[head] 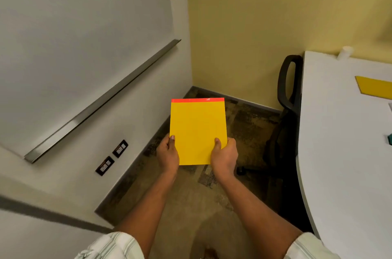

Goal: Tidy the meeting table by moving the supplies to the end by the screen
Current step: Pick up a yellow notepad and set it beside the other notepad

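Head view: a person stands beside a white bench [339,142] and holds a yellow pad [198,131] in front of the body, above the carpet floor [191,195].
Yellow pad: flat, with an orange-red strip along its far edge. It is in the air to the left of the bench and apart from it.
Left hand [168,156]: it grips the near left corner of the pad. The thumb lies on the top face, and the other fingers are hidden under the pad.
Right hand [224,157]: it grips the near right corner in the same way, thumb on top, the other fingers curled under the edge.
Pad and hands: the pad sits between the two hands. Most of it reaches beyond them, away from the person.
Bench: it carries a second yellow pad [375,87] near the right border, a small white cup [344,53], blurred, at the far corner, and a teal thing [389,139] cut by the border, which I cannot identify.
Chair: a black chair [288,89] stands at the left side of the bench, near the yellow wall.
Left wall: a whiteboard [74,25] with a metal tray [101,101]. Two dark sockets [120,148] are below it.
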Tool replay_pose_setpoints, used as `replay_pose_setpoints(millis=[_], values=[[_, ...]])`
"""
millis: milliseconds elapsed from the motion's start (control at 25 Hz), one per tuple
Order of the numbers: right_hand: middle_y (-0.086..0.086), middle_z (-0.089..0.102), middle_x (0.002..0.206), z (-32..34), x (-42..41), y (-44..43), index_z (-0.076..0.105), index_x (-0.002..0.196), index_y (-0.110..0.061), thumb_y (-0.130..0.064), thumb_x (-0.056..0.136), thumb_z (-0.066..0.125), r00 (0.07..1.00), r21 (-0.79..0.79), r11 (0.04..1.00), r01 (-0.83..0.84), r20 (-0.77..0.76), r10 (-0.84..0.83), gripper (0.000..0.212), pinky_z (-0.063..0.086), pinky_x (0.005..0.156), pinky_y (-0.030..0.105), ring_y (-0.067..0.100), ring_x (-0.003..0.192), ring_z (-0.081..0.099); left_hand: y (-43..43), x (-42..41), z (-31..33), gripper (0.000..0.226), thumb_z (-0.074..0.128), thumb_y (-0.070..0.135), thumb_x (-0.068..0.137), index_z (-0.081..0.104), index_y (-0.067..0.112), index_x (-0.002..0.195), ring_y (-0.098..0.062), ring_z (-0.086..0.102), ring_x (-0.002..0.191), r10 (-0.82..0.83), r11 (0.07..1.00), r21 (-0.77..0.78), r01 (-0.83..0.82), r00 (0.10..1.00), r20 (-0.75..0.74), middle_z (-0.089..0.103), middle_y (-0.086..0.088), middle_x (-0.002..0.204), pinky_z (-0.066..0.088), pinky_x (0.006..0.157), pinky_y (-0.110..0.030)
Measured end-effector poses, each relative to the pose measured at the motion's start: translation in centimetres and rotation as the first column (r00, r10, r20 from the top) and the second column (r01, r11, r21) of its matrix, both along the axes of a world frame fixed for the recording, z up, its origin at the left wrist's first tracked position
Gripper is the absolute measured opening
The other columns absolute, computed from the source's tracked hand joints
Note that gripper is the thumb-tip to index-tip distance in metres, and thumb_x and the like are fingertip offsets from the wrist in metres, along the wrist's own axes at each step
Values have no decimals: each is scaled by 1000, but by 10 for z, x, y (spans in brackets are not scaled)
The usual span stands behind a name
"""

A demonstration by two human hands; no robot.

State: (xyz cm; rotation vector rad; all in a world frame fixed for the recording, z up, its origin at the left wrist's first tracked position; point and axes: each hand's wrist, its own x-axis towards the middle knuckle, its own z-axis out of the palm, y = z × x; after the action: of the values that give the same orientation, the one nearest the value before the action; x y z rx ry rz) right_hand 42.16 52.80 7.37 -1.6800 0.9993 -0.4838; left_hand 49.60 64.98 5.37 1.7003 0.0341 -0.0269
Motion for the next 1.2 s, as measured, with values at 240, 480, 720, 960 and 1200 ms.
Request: replay_pose_setpoints(millis=[240,480,720,960,1200], values=[[1,55,98,8,93,-72,49,113,-12,-31,98,48,997,9,997,71,0,-71,25,41,63,28,16,82,54,-76,105,1,28,44,22,99,63,11,117,17,57,80,-77,997,-7,77,996,37,64,8,101,38,64,5],[3,57,101,-2,200,-130,49,112,-11,-31,97,49,983,19,982,186,-11,-185,25,45,70,32,19,87,55,-144,221,-14,24,47,19,98,62,20,116,28,52,78,-166,985,-27,168,983,80,62,35,82,35,62,8],[2,55,99,5,319,-176,49,109,-12,-31,97,51,948,19,948,317,-50,-315,22,40,68,30,17,82,51,-201,351,-4,28,46,23,98,64,13,117,0,58,89,-280,960,3,281,958,61,64,16,95,39,64,5],[-2,53,95,11,405,-228,48,102,-16,-32,96,51,906,-5,907,422,-42,-422,17,38,66,28,14,79,49,-268,454,3,37,45,28,98,58,8,127,-18,59,110,-395,917,60,393,918,18,64,-6,121,48,96,-33],[1,56,99,-3,468,-312,48,106,-14,-33,97,50,859,23,859,511,-60,-509,21,44,70,33,16,84,52,-362,522,-10,38,47,27,98,57,6,128,-19,57,114,-454,890,41,454,891,-6,62,-7,124,43,94,-26]])
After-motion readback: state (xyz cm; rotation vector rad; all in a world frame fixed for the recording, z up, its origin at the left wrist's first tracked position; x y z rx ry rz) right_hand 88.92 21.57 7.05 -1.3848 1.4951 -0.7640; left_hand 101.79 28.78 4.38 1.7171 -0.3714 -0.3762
